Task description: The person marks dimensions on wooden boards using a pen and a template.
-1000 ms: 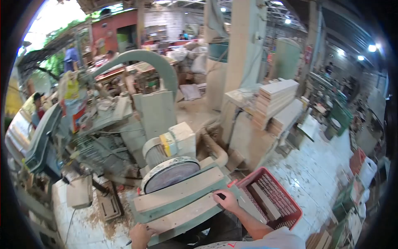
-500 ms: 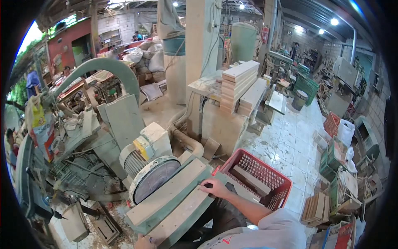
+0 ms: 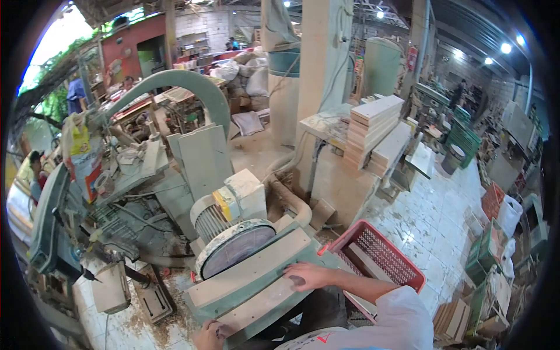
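A long pale wooden board (image 3: pixel 265 306) lies along the near side of the green table (image 3: pixel 256 274) of a disc sander. My right hand (image 3: pixel 308 275) is on this board toward its far end, fingers over its top face and a dark gap beneath them. At the near left end, my left hand (image 3: pixel 210 335) grips the board's end, partly cut off by the frame's lower edge. Another wooden strip (image 3: pixel 251 268) with small dark holes lies between the board and the round sanding disc (image 3: pixel 239 251). The motor (image 3: pixel 213 216) sits behind the disc.
A red plastic crate (image 3: pixel 379 233) holding wooden pieces stands right of the sander. Stacked boards (image 3: pixel 373 125) rest on a bench behind. At left is a drill press (image 3: pixel 49 227); wood pieces (image 3: pixel 452 321) and green crates (image 3: pixel 487 251) line the right side.
The camera view has shifted, so the scene sits farther right and lower. My right hand has gone from curled fingers to lying flatter over the board. My left hand stays at the board's end.
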The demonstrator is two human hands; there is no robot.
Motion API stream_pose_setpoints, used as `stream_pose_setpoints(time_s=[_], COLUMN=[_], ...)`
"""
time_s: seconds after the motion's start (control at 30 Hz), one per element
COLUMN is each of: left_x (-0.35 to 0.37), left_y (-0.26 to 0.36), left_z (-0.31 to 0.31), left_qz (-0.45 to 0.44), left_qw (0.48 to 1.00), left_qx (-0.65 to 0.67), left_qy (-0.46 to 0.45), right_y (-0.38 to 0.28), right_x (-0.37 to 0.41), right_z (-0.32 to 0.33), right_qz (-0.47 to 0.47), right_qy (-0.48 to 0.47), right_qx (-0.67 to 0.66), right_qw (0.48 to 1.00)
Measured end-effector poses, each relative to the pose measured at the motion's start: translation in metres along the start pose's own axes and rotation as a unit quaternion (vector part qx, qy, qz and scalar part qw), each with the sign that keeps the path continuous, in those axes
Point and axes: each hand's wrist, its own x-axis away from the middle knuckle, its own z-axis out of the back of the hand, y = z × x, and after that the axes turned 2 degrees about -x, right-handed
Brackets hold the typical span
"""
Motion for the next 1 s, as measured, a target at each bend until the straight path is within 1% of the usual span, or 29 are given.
stream_pose_setpoints(time_s=[0.07,0.13,0.27,0.33,0.37,0.43,0.47,0.53,0.57,0.63,0.67,0.73,0.8,0.83,0.87,0.9,0.93,0.97,1.0], left_x=[-0.001,0.000,-0.004,-0.004,-0.005,-0.007,-0.007,-0.006,-0.005,-0.004,-0.002,-0.001,0.000,0.003,0.001,0.001,0.000,0.002,0.004], left_y=[0.003,-0.002,-0.014,-0.018,-0.020,-0.024,-0.027,-0.033,-0.027,-0.008,-0.009,-0.018,-0.030,-0.019,-0.020,-0.018,-0.024,-0.016,-0.015], left_z=[0.000,-0.003,-0.009,-0.011,-0.013,-0.019,-0.022,-0.028,-0.022,0.002,0.002,-0.011,-0.025,-0.016,-0.016,-0.016,-0.029,-0.018,-0.015], left_qz=[0.004,-0.038,-0.055,-0.069,-0.069,-0.020,-0.020,-0.084,-0.079,-0.039,-0.019,-0.061,-0.066,-0.034,-0.066,-0.054,-0.076,-0.047,-0.041], left_qw=[1.000,0.999,0.998,0.997,0.997,0.998,0.998,0.996,0.997,0.997,0.998,0.997,0.997,0.998,0.997,0.998,0.995,0.997,0.997], left_qx=[-0.016,0.008,0.026,-0.001,-0.002,-0.004,-0.004,-0.018,-0.018,0.044,0.045,0.050,0.035,0.043,0.040,0.030,0.063,0.027,0.034], left_qy=[0.000,0.031,0.021,-0.019,-0.019,-0.059,-0.060,0.008,0.006,-0.042,-0.036,0.006,-0.019,-0.037,-0.020,-0.026,-0.002,-0.048,-0.056], right_y=[-0.006,0.001,0.015,0.017,0.016,0.011,0.010,0.015,0.016,0.016,0.016,0.012,0.017,0.008,0.012,0.017,0.019,0.020,-0.023], right_x=[-0.001,-0.004,-0.011,-0.012,-0.013,-0.013,-0.012,-0.011,-0.011,-0.008,-0.009,-0.009,-0.004,-0.005,-0.002,-0.003,-0.003,-0.005,-0.016], right_z=[0.011,0.014,0.011,0.012,0.013,0.015,0.016,0.013,0.011,0.010,0.011,0.018,0.017,0.023,0.022,0.020,0.019,0.017,0.043], right_qz=[0.003,0.016,0.026,0.036,0.044,0.043,0.043,0.051,0.062,0.064,0.067,0.032,0.058,0.034,0.032,0.052,0.035,0.071,-0.097], right_qy=[-0.052,-0.069,-0.105,-0.107,-0.109,-0.109,-0.110,-0.101,-0.092,-0.088,-0.082,-0.116,-0.098,-0.106,-0.097,-0.086,-0.096,-0.076,-0.199], right_qx=[0.012,0.015,0.007,0.011,0.015,0.018,0.021,0.023,0.025,0.025,0.028,0.029,0.044,0.040,0.047,0.053,0.035,0.030,0.018], right_qw=[0.999,0.997,0.994,0.994,0.993,0.993,0.993,0.993,0.993,0.994,0.994,0.992,0.993,0.993,0.994,0.994,0.994,0.994,0.975])
